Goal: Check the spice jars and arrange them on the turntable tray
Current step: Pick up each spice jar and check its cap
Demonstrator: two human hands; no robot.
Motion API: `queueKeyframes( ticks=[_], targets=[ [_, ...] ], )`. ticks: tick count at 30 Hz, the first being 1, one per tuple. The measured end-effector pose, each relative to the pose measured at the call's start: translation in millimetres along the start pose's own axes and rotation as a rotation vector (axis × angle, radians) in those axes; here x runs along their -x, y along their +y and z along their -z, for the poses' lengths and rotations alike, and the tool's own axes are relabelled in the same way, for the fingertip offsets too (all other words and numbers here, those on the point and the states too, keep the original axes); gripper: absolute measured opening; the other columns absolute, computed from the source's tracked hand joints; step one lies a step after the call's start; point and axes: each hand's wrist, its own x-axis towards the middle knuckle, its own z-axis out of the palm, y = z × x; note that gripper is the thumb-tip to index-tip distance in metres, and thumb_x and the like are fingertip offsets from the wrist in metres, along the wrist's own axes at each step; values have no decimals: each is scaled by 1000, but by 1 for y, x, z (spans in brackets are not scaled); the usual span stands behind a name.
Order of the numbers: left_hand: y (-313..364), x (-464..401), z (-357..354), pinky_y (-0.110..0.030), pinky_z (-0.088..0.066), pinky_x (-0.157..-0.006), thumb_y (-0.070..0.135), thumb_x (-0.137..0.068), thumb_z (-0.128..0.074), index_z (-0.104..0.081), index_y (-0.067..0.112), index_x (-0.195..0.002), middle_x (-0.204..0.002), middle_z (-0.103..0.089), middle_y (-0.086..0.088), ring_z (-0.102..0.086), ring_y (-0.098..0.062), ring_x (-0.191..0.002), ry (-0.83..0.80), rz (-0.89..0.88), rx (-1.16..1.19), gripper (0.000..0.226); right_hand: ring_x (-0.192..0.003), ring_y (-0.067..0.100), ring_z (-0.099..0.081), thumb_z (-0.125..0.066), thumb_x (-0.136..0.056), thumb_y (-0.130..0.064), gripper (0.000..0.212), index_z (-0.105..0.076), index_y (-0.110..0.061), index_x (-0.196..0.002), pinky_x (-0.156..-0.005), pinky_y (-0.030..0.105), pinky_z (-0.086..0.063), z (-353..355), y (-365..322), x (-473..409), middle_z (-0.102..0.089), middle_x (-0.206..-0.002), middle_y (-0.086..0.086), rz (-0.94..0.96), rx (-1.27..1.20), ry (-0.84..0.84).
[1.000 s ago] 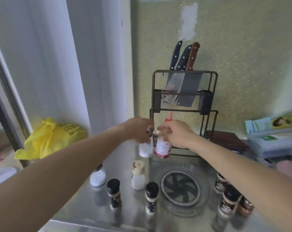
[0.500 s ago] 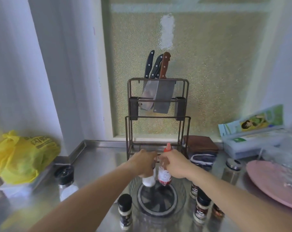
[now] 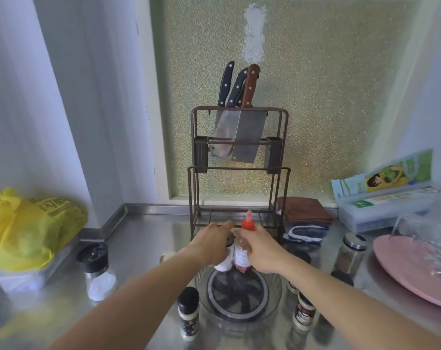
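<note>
1. The red-capped bottle (image 3: 242,251) stands upright, long axis vertical, nozzle pointing up, at the far edge of the turntable tray (image 3: 273,296).
2. The right hand (image 3: 258,251) clasps it around the body.
3. The left hand (image 3: 212,246) grips a white-filled jar (image 3: 223,264), also upright, touching the bottle.
4. More jars stand around the tray on the desk (image 3: 138,251).

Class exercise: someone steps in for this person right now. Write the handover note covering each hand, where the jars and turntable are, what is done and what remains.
Left hand: grip on the white jar.
Right hand: grip on the red-capped bottle.
Both sit at the back edge of the turntable; whether they are set down is unclear.
Left: jars beside the tray, such as the black-lidded jar, labelled jar, grinder and steel shaker.
</note>
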Motion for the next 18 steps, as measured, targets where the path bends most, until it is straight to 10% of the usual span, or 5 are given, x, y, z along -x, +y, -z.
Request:
queueKeyframes(
  ticks=[18],
  targets=[
    [-95,112,106,-41,-51,-101,41,-91,-70,-49,28,-143,-135,-63,-6,-61,-28,-120,214,211,-22,58,-124,22,-58,-65,-96,-23,41,-59,-22,-136,-106,39,-44,31,-109,57,-58,-137,1,200,30,240]
  ],
)
